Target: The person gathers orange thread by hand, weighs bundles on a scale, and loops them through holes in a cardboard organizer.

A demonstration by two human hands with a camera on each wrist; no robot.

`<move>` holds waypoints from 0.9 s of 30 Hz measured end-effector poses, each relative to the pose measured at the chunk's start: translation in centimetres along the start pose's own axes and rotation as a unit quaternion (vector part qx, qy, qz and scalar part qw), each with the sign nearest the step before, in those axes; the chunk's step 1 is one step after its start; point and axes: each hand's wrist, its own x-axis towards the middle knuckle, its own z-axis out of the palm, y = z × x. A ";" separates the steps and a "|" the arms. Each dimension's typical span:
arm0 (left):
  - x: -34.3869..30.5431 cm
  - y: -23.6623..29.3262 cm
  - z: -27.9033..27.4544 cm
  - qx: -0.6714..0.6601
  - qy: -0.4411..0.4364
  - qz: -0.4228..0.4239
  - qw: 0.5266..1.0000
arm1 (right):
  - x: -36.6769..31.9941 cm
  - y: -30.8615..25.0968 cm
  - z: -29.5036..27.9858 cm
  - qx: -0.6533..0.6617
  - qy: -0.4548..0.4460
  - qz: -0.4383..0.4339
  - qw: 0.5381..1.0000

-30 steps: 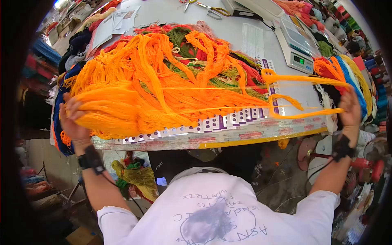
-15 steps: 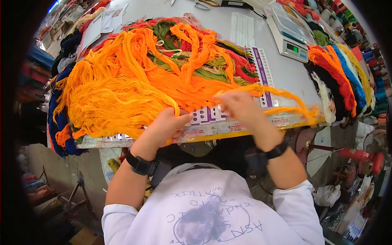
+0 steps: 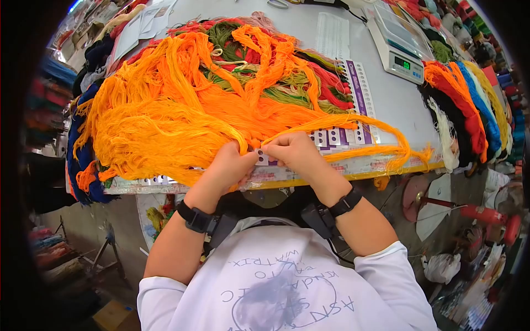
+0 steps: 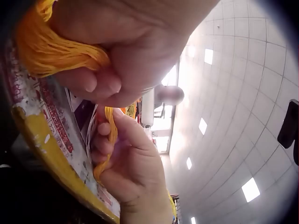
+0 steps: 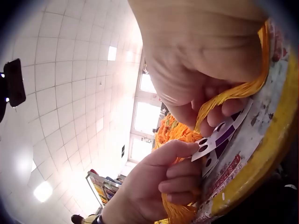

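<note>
My left hand [image 3: 229,165] is at the table's front edge, its fingers curled round a thick hank of yellow-orange yarn [image 4: 60,56]. Its thumb and fingers also pinch the end of a white and purple card with punched holes [image 5: 219,139], seen in the right wrist view. Close beside it, my right hand [image 3: 298,156] holds a thinner yellow-orange skein [image 5: 233,93] right at the card's end. That skein's loose loop [image 3: 406,146] trails right along the table edge. A big heap of orange yarn [image 3: 149,127] spreads to the left and behind.
Several more punched cards [image 3: 359,94] lie beneath the heap, with red and green yarn [image 3: 331,91] behind. A digital scale [image 3: 400,63] stands back right, beside hanging coloured skeins [image 3: 469,110]. Papers [image 3: 146,25] and scissors [image 3: 277,3] lie at the back. Yellow tape [image 3: 309,181] lines the front edge.
From wide apart with the yarn stretched between them, both hands have come together at the front edge. Over the last half second, the right hand has moved left to meet the left hand.
</note>
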 end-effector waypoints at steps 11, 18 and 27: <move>0.1 -0.6 0.2 -0.063 -0.010 0.026 0.998 | -1.2 1.8 2.4 -0.275 0.139 -0.190 0.932; 0.3 -0.3 0.5 -0.031 0.018 0.012 0.999 | -2.6 2.2 2.3 -0.266 0.151 -0.318 0.898; 0.1 -1.2 -1.9 -0.053 0.082 0.079 0.992 | -1.9 2.0 2.5 -0.218 0.192 -0.259 0.921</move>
